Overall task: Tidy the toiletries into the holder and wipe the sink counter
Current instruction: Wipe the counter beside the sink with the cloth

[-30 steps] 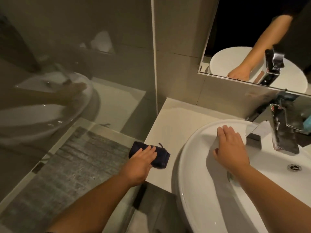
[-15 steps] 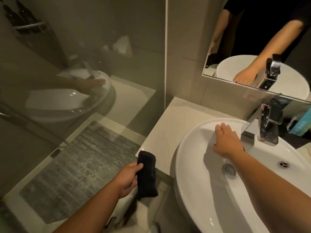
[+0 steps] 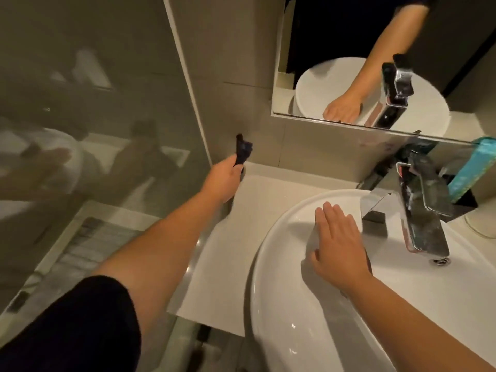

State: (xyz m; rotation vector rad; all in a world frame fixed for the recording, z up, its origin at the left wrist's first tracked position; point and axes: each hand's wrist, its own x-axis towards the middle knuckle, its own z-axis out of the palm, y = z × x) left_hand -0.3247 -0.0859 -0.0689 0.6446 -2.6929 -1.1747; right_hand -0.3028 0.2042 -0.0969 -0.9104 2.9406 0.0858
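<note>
Dim bathroom, pale stone counter (image 3: 241,237). Left hand (image 3: 224,178) clamped on dark folded cloth (image 3: 243,151) at 11 o'clock; right hand (image 3: 338,242) flat, fingers apart, on white basin (image 3: 281,304). Risk: cloth slipping off edge.

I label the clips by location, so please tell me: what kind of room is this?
Most likely a small bathroom: a white basin with a chrome tap, a wall mirror above it, and a glass shower screen on the left.
</note>
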